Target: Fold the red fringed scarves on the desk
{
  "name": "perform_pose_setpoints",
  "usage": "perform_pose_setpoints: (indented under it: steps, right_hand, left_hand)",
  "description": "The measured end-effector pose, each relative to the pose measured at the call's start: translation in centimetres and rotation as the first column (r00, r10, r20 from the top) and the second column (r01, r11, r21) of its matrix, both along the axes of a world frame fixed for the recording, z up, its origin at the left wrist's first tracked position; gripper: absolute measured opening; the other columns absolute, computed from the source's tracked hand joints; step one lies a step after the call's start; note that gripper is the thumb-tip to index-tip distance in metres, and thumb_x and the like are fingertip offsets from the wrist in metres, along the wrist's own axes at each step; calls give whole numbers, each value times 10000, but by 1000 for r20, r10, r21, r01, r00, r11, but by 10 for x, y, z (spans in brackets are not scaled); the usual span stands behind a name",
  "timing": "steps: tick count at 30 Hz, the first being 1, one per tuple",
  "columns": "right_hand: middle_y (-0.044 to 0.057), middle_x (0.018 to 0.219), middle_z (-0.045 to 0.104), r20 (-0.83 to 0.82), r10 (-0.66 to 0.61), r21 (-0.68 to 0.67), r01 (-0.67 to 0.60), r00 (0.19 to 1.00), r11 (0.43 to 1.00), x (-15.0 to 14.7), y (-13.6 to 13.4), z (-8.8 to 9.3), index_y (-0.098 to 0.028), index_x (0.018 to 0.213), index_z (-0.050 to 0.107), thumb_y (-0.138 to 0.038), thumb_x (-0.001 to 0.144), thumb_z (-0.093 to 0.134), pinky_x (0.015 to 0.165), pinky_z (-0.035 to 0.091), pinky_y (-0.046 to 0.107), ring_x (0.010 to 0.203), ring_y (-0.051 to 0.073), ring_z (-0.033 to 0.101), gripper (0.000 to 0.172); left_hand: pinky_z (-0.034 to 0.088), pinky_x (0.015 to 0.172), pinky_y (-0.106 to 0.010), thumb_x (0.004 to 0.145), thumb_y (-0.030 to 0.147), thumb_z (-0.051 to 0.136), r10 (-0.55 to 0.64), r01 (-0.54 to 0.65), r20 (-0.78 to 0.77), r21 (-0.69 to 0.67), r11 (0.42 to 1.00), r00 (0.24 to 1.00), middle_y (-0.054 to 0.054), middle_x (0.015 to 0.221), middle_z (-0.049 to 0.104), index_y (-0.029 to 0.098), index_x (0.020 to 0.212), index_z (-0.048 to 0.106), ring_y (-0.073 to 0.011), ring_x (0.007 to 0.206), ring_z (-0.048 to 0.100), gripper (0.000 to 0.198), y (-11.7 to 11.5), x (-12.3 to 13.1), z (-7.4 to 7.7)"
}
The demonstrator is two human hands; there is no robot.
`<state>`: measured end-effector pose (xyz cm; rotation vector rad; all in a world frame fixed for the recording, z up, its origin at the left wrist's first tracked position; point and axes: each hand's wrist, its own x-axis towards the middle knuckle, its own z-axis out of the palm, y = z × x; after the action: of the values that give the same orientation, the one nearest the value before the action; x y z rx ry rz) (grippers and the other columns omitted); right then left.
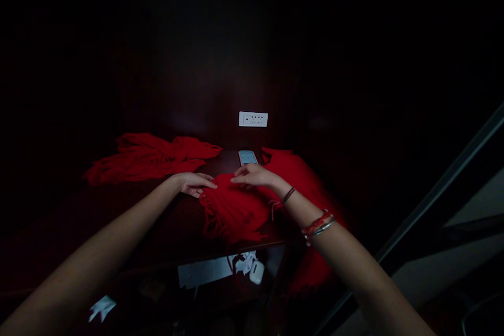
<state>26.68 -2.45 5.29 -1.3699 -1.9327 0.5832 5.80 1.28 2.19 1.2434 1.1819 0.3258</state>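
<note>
A red fringed scarf (pixel 236 210) lies folded on the dark desktop, its tassels hanging toward the front edge. My left hand (pixel 192 184) pinches its left edge, thumb on top and fingers underneath. Over the scarf's upper part, my right hand (pixel 254 175) has its fingers loosely bent and apart. Its fingertips are at the cloth, and whether they press on it is hard to see. Another red cloth (pixel 303 173) spreads to the right, partly behind my right forearm, and drapes down over the front.
A crumpled red cloth (pixel 153 157) lies at the back left. Behind my right hand is a phone (pixel 247 157) with a lit screen, below a white wall socket (pixel 253 119). Under the desktop, an open space holds a white earphone case (pixel 256 272) and papers (pixel 205 272). Surroundings are very dark.
</note>
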Motion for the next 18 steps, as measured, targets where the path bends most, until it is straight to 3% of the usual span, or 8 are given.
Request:
perform_pose_setpoints:
  steps: [1, 2, 4, 5, 6, 10, 15, 18]
  right_hand:
    - [35, 589, 615, 116, -5, -70, 13, 993, 997, 19, 6, 6, -133, 674, 619, -358, 582, 620, 472, 392, 188, 507, 104, 543, 243]
    - [61, 662, 627, 216, -129, -41, 142, 968, 989, 41, 12, 10, -125, 716, 618, -361, 644, 564, 487, 392, 187, 554, 113, 558, 253]
    - [124, 795, 622, 415, -428, 31, 458, 803, 889, 85, 21, 15, -94, 781, 613, -349, 683, 526, 535, 398, 189, 678, 150, 580, 287]
    - [141, 841, 614, 496, -513, 43, 571, 700, 820, 105, 24, 15, -88, 819, 609, -338, 688, 523, 555, 400, 189, 733, 166, 580, 295]
    - [165, 865, 605, 520, -538, 41, 610, 663, 791, 123, 25, 13, -71, 848, 604, -301, 693, 521, 565, 402, 197, 770, 186, 578, 290]
    - [189, 825, 608, 550, -561, 7, 669, 619, 743, 166, 27, -5, -52, 823, 619, -218, 670, 541, 567, 410, 207, 777, 212, 581, 239]
    - [192, 846, 601, 543, -570, -26, 691, 617, 723, 176, 38, -16, -49, 852, 618, -168, 667, 519, 543, 413, 225, 767, 231, 583, 241]
    - [208, 898, 579, 533, -592, -15, 707, 604, 707, 179, 45, -9, -37, 908, 597, -147, 668, 496, 553, 415, 249, 800, 256, 569, 282]
  left_hand:
    - [429, 472, -168, 480, 202, 694, 10, -10, -23, 30, 999, 1000, 21, 664, 607, 210, 828, 541, -77, 491, 532, 380, 1, 2, 1]
    - [409, 443, -154, 477, 174, 682, 23, -20, -45, 62, 998, 999, 29, 628, 595, 212, 810, 542, -71, 470, 516, 363, 2, 4, 1]
    - [361, 395, -136, 473, 132, 650, 61, -50, -83, 127, 991, 995, 45, 572, 570, 217, 777, 542, -64, 437, 485, 334, 5, 6, 0]
    - [338, 379, -131, 473, 119, 634, 85, -69, -96, 158, 985, 992, 52, 550, 556, 217, 761, 540, -61, 424, 470, 318, 7, 6, -1]
    - [319, 369, -130, 474, 110, 619, 110, -89, -106, 183, 979, 988, 58, 530, 542, 216, 743, 538, -59, 412, 454, 301, 9, 5, -2]
    - [294, 373, -140, 489, 139, 615, 173, -149, -105, 205, 967, 979, 65, 510, 521, 215, 699, 532, -62, 402, 429, 239, 18, -1, -5]
    - [300, 390, -175, 555, 476, 595, 72, -70, -56, 40, 997, 996, 10, 555, 564, 189, 699, 556, -82, 399, 434, 324, 22, -1, -5]
    - [288, 391, -175, 536, 495, 605, 65, -60, -62, 90, 994, 996, 7, 606, 584, 198, 760, 565, -85, 415, 447, 374, 18, 3, -3]
